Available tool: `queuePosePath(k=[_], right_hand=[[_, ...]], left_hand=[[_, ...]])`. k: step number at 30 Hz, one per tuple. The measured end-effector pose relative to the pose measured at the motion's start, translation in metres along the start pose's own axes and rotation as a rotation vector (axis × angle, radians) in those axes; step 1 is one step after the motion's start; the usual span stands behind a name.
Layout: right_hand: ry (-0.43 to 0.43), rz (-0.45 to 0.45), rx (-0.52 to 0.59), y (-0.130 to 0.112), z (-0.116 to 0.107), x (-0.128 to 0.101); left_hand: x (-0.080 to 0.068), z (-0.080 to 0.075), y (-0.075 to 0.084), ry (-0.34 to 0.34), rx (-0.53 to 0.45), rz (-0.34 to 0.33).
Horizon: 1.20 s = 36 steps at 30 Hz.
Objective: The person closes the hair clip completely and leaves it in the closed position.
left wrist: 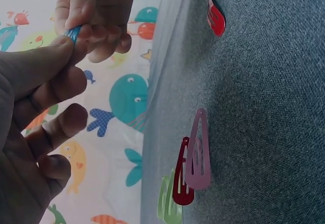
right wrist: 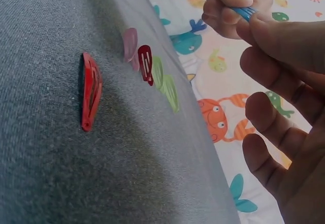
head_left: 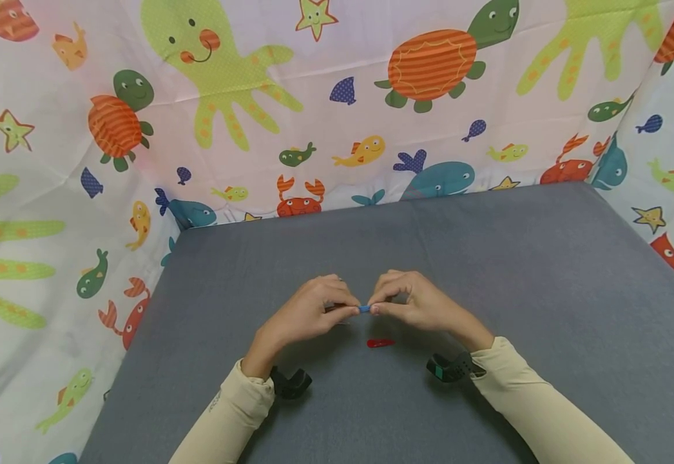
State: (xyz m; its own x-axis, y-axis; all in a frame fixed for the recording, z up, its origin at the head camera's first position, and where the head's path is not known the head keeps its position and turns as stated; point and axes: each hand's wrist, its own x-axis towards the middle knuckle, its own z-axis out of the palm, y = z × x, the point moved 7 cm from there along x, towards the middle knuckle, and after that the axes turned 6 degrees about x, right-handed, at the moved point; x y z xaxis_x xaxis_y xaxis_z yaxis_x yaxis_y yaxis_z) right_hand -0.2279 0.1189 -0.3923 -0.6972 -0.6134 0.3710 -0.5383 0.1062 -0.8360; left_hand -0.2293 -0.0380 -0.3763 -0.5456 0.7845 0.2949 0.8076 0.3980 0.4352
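A blue snap hair clip (head_left: pixel 364 309) is held above the table between both hands. My left hand (head_left: pixel 319 306) pinches one end with thumb and index finger, and my right hand (head_left: pixel 415 301) pinches the other. Only the clip's short middle part (right wrist: pixel 245 13) shows; the fingertips hide both ends. On the table just in front of me, below the hands, lies a bright red snap clip (head_left: pixel 380 343). The left wrist view also has a pink clip (left wrist: pixel 198 155), a dark red clip (left wrist: pixel 182 178) and light green clips (left wrist: pixel 170 198) lying close together.
The grey cloth-covered table (head_left: pixel 517 270) extends to both sides of the hands. Behind it and at its sides hangs a white curtain (head_left: pixel 337 174) printed with sea animals. Each wrist wears a dark strapped camera, the left one (head_left: pixel 292 384) and the right one (head_left: pixel 450 367).
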Motion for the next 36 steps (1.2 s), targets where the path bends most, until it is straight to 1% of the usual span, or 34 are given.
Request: queuePosePath(k=[3,9,12,18,22,25,31,36], right_hand=[[-0.003,0.032,-0.009,0.0048,0.0011,-0.0001],[0.006,0.079,0.000,0.0080,0.0016,-0.0007],[0.017,0.106,0.005,0.0070,0.0012,-0.0010],[0.053,0.160,-0.004,0.0057,-0.0006,-0.0014],[0.068,0.180,0.003,0.0062,-0.0019,-0.0021],[0.080,0.182,0.005,0.0072,-0.0029,-0.0022],[0.111,0.177,-0.004,0.0092,-0.0047,-0.0018],[0.104,0.198,0.011,0.0109,-0.0040,-0.0020]], left_hand=[[-0.0003,0.0004,-0.0004,-0.007,0.019,-0.021],[-0.0003,-0.0006,0.0011,0.014,0.089,-0.030],[-0.0001,-0.0015,0.0016,0.039,0.139,-0.038],[0.0001,-0.0058,0.0019,0.125,0.215,-0.050],[0.0008,-0.0077,0.0031,0.172,0.230,-0.037],[0.0015,-0.0086,0.0042,0.191,0.228,-0.029],[0.0022,-0.0088,0.0056,0.206,0.239,-0.022],[0.0027,-0.0083,0.0065,0.213,0.272,-0.025]])
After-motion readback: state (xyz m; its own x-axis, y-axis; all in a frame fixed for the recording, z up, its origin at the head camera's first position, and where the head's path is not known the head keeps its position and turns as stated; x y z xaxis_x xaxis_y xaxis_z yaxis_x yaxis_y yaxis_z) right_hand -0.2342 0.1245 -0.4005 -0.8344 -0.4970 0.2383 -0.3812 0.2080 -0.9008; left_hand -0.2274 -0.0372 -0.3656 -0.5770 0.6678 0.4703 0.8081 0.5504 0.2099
